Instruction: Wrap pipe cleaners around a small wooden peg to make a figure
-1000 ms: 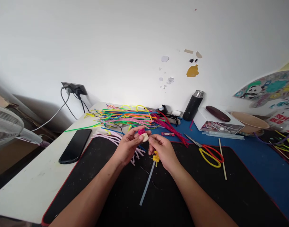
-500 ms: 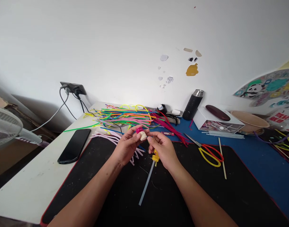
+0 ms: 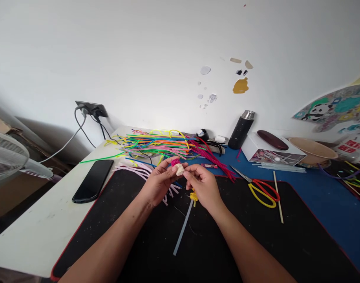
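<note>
My left hand [image 3: 160, 181] is closed around a small pink and cream figure [image 3: 179, 169] that looks wound from pipe cleaners. Thumb and fingertips of my right hand [image 3: 203, 184] are pinched at the figure's right edge; whether they hold a strand there is too small to see. Under my right hand lies a pale translucent glue stick [image 3: 183, 228] with a yellow pipe-cleaner piece [image 3: 193, 196] at its upper end, partly hidden by that hand. Pale pink pipe cleaners [image 3: 135, 171] are spread behind my left hand.
A pile of coloured pipe cleaners [image 3: 156, 143] lies at the back. Scissors [image 3: 259, 188] and a thin stick [image 3: 278, 200] rest on the black mat [image 3: 241, 243], right. A phone [image 3: 93, 181] is left. A black flask [image 3: 241, 129], white box [image 3: 274, 149] and bowl [image 3: 312, 149] stand behind.
The figure has turned slightly, and my right fingertips have shifted a little against its right edge. Otherwise the hands stay nearly where they were; the view has moved very slightly.
</note>
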Demonstrator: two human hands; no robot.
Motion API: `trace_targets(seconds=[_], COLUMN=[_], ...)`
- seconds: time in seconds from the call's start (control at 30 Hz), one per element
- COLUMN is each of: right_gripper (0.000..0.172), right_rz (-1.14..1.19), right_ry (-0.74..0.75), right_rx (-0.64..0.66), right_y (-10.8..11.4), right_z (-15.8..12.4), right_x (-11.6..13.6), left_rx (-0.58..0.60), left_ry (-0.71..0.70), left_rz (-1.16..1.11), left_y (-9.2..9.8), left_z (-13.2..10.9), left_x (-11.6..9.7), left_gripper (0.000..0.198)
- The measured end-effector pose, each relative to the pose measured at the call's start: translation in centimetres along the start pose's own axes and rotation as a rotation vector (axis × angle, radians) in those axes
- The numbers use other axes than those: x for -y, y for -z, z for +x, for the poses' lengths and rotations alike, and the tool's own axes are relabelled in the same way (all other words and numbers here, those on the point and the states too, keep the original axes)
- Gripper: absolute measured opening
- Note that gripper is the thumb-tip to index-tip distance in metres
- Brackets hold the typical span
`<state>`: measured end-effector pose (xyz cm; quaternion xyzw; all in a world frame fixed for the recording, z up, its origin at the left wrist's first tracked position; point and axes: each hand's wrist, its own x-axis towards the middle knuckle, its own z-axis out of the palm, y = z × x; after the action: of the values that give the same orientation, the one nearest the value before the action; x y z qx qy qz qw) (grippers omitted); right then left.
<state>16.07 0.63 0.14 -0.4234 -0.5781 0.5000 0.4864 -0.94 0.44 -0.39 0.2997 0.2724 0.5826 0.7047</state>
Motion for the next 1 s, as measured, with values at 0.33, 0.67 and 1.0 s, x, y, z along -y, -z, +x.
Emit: trace_targets(seconds=[0.33, 0.67, 1.0], right_gripper=[0.023, 0.021, 0.02], right_rz=[-0.119, -0.164, -0.187], right_ry=[0.048, 0.106, 0.088], right_rx=[-0.01, -0.048, -0.037], right_y=[0.03, -0.18, -0.19], right_z=[-0.26, -0.47, -0.47], right_x=[0.22, 0.39, 0.38], left_rx=[-0.019, -0.051, -0.031], left_ry=[0.002, -0.034, -0.021], left_rz=[-0.001, 0.028, 0.064], left_y=[-0.2, -0.28, -0.61], left_z=[0.03, 0.04, -0.18], left_x=[-0.03, -0.27, -0.36], left_gripper=[0.039, 0.043, 0.044])
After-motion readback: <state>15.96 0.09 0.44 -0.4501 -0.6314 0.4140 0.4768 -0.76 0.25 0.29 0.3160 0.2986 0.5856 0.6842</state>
